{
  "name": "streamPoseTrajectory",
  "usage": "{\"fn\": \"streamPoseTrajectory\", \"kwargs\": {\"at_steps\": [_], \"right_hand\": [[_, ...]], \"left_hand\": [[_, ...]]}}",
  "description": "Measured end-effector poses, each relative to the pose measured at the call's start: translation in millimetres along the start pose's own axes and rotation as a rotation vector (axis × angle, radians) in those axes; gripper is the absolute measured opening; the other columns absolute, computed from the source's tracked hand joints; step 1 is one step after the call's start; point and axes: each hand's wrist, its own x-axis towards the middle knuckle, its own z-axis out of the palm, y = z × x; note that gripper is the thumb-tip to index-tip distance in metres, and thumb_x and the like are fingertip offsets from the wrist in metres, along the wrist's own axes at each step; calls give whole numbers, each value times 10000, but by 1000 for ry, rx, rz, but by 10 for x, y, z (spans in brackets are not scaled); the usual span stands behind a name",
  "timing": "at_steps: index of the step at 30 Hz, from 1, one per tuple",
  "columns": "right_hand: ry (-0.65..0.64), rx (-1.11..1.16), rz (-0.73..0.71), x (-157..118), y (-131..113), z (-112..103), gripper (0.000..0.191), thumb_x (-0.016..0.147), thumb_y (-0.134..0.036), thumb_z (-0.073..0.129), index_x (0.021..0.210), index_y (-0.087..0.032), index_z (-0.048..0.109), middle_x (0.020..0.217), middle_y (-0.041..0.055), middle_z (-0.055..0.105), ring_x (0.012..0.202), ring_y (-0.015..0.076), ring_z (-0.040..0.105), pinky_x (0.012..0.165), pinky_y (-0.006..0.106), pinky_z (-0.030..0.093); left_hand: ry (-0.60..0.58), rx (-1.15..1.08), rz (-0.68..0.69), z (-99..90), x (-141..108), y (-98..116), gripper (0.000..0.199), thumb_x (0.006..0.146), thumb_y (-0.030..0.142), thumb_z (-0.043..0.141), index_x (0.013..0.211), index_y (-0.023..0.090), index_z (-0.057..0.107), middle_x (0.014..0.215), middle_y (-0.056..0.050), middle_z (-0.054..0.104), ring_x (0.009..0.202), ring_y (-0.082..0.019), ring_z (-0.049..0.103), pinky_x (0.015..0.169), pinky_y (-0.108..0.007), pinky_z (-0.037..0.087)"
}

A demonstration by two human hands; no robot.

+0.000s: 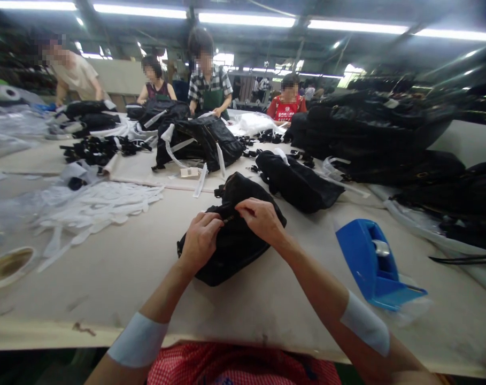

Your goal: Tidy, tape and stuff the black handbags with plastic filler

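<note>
A black bag (234,251) lies on the pale table in front of me, between my forearms. My left hand (203,235) grips the bag's upper left part, its fingers curled over the black fabric. On the upper right part, my right hand (261,218) pinches the fabric or a strap between thumb and forefinger. The two hands are a short way apart, with a small light-coloured detail of the bag between them. Fingertips of both hands are partly hidden in the dark folds.
A blue tape dispenser (365,262) stands at the right, a tape roll (10,266) at the far left. White strips (106,208) lie left; another black bag (299,182) lies behind. Several people work across the table (138,299). Black bags (359,128) are piled at the right.
</note>
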Motion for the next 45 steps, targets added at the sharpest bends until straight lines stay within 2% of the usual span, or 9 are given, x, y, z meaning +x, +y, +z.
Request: {"fn": "streamPoseTrajectory", "kwargs": {"at_steps": [8, 13, 17, 21, 23, 26, 32, 38, 45], "right_hand": [[-10, 476, 511, -170, -90, 509, 173, 833, -139, 559, 804, -174, 725, 759, 25, 719, 629, 141, 683, 542, 222, 557], [-140, 499, 497, -202, -50, 466, 186, 818, -161, 540, 804, -171, 725, 724, 22, 692, 608, 132, 657, 494, 204, 538], [85, 131, 202, 105, 201, 44, 249, 877, -304, 579, 1015, -190, 752, 1069, 111, 730, 1005, 251, 692, 904, 413, 568], [76, -169, 124, 541, 580, -242, 861, 718, -562, 781, 1450, -198, 512, 1509, 202, 475, 1428, 425, 374, 1130, 700, 227], [-96, -143, 199, 659, 723, -248, 899, 679, -612, 793, 1428, -190, 527, 1427, 204, 558, 1359, 405, 469, 1112, 669, 280], [-251, -7, 224, 669, 814, -195, 536, 730, -579, 746, 1082, -175, 718, 1073, 112, 728, 1046, 285, 662, 978, 434, 479], [-119, 479, 321, 334, 675, -313, 359, 724, -513, 714, 855, -180, 701, 729, -26, 639, 662, 151, 569, 625, 261, 461], [205, 422, 293, -237, 573, -368, 332, 807, -496, 660, 693, -194, 582, 650, -37, 498, 638, 127, 446, 585, 242, 381], [148, 228, 140, -954, 491, -391, 229, 891, -392, 633, 767, -200, 624, 774, 5, 591, 723, 158, 561, 686, 270, 468]], "left_hand": [[5, 2, -33, 72, -30, -6, 221, 963, 105, 454, 911, 196, 649, 918, -63, 714, 871, -230, 570, 803, -381, 504], [-4, 14, -77, 82, -61, 4, 206, 946, 121, 475, 910, 199, 663, 1007, -84, 693, 922, -236, 579, 843, -402, 514], [82, -31, -101, 66, -69, -27, 182, 948, 139, 498, 913, 208, 663, 1082, -91, 648, 1028, -231, 595, 907, -402, 528], [153, -23, -233, 86, -66, -101, 150, 869, 112, 590, 962, 211, 654, 1226, -113, 610, 1163, -279, 577, 997, -477, 511], [137, -16, -302, 114, -69, -133, 367, 801, 106, 662, 1154, 200, 617, 1326, -144, 580, 1248, -323, 544, 1049, -531, 476], [48, -88, -358, 159, -79, -148, 629, 764, 169, 743, 1350, 168, 514, 1301, -164, 621, 1216, -330, 586, 1038, -535, 489], [204, -273, -386, 61, 13, -95, 72, 892, 206, 622, 924, 213, 686, 873, -27, 705, 846, -195, 675, 808, -347, 566], [118, -206, -232, -307, 75, -205, 209, 945, 314, 593, 1104, 218, 690, 1119, -77, 719, 1088, -234, 643, 976, -414, 520], [-81, -43, -11, -283, -368, -64, 93, 916, 276, 660, 968, 201, 680, 939, -49, 737, 910, -213, 669, 900, -406, 531]]}}
